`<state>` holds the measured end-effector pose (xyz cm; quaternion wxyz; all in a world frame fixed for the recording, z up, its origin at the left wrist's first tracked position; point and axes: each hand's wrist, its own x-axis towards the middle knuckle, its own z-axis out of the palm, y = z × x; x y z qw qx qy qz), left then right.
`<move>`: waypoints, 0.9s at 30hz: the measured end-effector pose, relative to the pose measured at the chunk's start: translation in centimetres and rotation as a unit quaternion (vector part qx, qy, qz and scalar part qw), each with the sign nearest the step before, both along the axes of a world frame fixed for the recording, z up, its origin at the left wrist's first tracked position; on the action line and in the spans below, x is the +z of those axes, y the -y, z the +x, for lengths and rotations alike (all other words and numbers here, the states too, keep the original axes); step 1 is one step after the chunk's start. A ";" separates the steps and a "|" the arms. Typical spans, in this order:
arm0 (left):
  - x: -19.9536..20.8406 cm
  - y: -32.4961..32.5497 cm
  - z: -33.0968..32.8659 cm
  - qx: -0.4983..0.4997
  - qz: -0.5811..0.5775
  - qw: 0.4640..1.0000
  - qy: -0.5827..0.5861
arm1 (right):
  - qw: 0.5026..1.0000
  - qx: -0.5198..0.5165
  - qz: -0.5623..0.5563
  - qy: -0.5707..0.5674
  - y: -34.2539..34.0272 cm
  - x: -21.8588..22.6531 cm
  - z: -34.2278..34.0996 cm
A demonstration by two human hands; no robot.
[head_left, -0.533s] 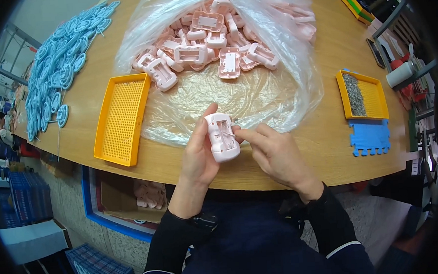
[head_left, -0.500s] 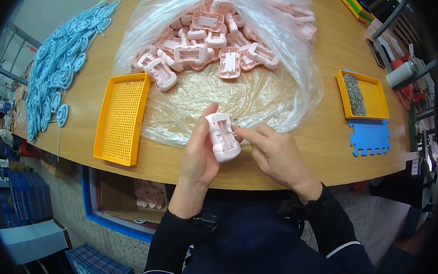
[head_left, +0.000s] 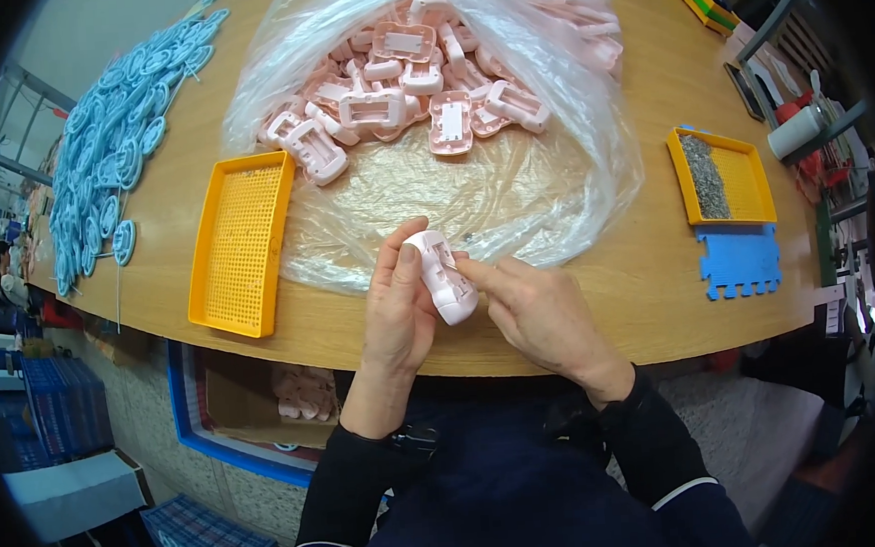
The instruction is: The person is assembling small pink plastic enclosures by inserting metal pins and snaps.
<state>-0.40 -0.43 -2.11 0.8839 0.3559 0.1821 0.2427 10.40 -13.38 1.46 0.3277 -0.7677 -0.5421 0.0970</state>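
A pale pink plastic casing (head_left: 450, 299) with a recessed slot sits tilted in my left hand (head_left: 394, 311), held between thumb and fingers above the table's front edge. My right hand (head_left: 545, 315) is closed, its thumb and index fingertips pressed at the slot's right side. Whatever is pinched there is too small to make out. Beyond my hands, many similar pink casings (head_left: 372, 110) lie heaped in an open clear plastic bag (head_left: 433, 196).
On the left stand a yellow perforated tray (head_left: 241, 247) and a heap of light-blue plastic parts (head_left: 114, 143). To the right, a yellow tray (head_left: 748, 186) with small metal pieces (head_left: 704, 179) rests partly on a blue foam mat (head_left: 739, 263). Below the table is a cardboard box (head_left: 240, 396).
My left hand has turned the casing so that it tilts more on its side. The right fingertips have shifted slightly left and up along the slot. The view has moved a little.
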 end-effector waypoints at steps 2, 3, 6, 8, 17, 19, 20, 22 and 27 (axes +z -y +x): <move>0.0 0.1 0.0 0.001 0.005 1.000 -0.004 | 1.000 -0.009 0.024 0.006 -0.2 -0.2 -0.1; 0.2 0.2 0.1 -0.001 -0.010 1.000 0.005 | 1.000 -0.011 0.024 0.006 -0.3 -0.3 -0.1; 0.2 0.3 0.3 0.004 -0.030 0.999 0.013 | 0.999 -0.030 0.028 0.003 -0.6 -0.5 -0.4; 0.2 0.2 0.3 0.009 -0.035 0.999 0.011 | 0.998 -0.043 0.051 -0.011 -0.7 -0.7 -0.6; -0.4 -0.1 0.8 0.016 -0.020 1.000 0.009 | 0.988 -0.084 0.104 -0.080 -0.9 -2.5 -1.2; -0.8 -0.1 0.8 0.008 -0.023 1.000 0.008 | 0.992 -0.079 0.082 -0.054 -0.8 -1.9 -1.0; -1.1 -0.2 0.7 0.007 -0.023 1.000 0.007 | 0.995 -0.074 0.060 -0.027 -0.8 -1.7 -0.8; -1.5 -0.1 0.9 0.015 0.052 0.998 0.018 | 0.995 -0.071 0.067 -0.030 -1.0 -1.8 -0.7; -0.8 -0.1 1.4 0.032 0.044 0.998 0.013 | 0.988 -0.079 0.111 -0.075 -1.5 -2.9 -0.9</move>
